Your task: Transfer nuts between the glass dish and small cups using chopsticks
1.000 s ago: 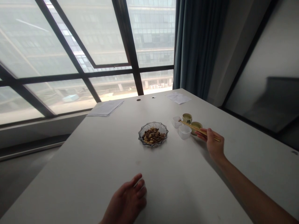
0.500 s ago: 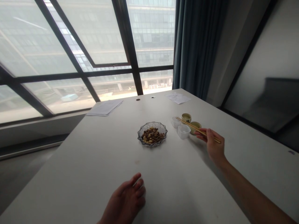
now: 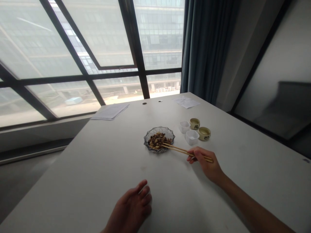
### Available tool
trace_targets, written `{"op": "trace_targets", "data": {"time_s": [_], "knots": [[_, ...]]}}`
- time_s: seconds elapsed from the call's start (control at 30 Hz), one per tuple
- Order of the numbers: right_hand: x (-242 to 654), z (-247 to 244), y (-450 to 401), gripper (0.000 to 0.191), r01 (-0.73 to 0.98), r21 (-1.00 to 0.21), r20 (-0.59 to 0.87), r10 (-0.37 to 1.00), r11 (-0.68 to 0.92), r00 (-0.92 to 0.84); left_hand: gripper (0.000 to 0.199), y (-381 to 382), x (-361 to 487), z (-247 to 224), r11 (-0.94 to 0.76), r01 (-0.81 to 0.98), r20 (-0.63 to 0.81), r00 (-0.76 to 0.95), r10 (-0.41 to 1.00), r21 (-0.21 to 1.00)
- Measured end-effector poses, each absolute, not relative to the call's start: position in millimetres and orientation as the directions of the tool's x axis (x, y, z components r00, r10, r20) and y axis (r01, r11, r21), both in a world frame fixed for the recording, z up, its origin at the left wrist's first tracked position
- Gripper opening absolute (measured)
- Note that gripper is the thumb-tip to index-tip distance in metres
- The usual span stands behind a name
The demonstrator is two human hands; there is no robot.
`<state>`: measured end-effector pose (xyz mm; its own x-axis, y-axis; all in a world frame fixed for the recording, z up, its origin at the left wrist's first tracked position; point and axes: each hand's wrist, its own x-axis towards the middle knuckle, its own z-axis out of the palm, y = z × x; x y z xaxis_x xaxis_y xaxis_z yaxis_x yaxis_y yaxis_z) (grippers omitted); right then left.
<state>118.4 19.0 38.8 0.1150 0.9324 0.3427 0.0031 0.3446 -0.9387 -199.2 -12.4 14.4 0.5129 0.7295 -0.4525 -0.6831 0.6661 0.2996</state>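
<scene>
My right hand (image 3: 205,163) is closed around a pair of wooden chopsticks (image 3: 178,149). Their tips reach over the right side of a scalloped clear glass bowl (image 3: 147,145), at the mixed nuts or seeds (image 3: 155,140) inside it; nothing can be made out between the tips. Beyond that hand stand two small white plastic cups (image 3: 192,137) and two greenish ceramic cups (image 3: 204,134) with dark characters on them. My left hand (image 3: 132,207) rests on the table nearer to me, palm turned sideways, fingers loosely bent, thumb apart, holding nothing.
The white table (image 3: 97,168) stretches toward the windows. A stack of paper (image 3: 110,111) lies at its far left, and creased sheets (image 3: 187,102) at its far right. A blue curtain (image 3: 201,48) hangs behind the far right corner.
My right hand has brought the chopsticks left and toward me, from above the small cups to the nuts in the glass bowl. My left hand has stayed in place.
</scene>
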Motion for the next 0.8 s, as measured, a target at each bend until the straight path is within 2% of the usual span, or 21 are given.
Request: {"op": "trace_targets", "data": {"time_s": [0.33,0.47,0.8], "knots": [[114,53,31,0.046,0.027,-0.968,0.249,0.961,0.248,0.116,0.025,-12,-198,18,0.658,-0.688,-0.460,0.498,0.735,0.306],[110,56,37,0.047,0.040,-0.967,0.254,0.960,0.251,0.120,0.025,-12,-197,17,0.657,-0.680,-0.455,0.496,0.740,0.327],[107,43,39,0.049,-0.064,-0.958,0.251,0.926,0.279,0.282,0.024,-12,-198,15,0.661,-0.682,-0.452,0.506,0.735,0.312]]}}
